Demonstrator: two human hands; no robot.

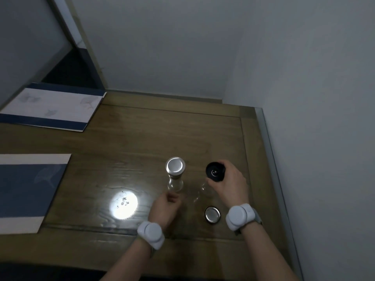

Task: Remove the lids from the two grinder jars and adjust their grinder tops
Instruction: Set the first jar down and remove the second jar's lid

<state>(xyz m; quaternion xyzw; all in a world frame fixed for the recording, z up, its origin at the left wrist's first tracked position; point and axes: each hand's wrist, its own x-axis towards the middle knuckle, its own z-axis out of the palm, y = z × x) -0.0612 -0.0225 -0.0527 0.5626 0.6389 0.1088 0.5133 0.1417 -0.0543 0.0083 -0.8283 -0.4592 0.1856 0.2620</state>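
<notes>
Lower right of frame: right hand [229, 184] grips the black grinder top [215, 172] of one jar [200, 191], its lid [212, 214] off on the desk [142, 142]. Left hand [165, 207], loosely curled, holds nothing beside the second jar [175, 177], which is not yet uncapped.

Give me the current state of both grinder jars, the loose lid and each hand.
Left jar: upright, silver lid still on.
Right jar: upright, lid off, black grinder top exposed.
Loose lid: lying on the table, near the right wrist.
Right hand: fingers gripping the black grinder top.
Left hand: loosely curled near the left jar's base, holding nothing.
</notes>
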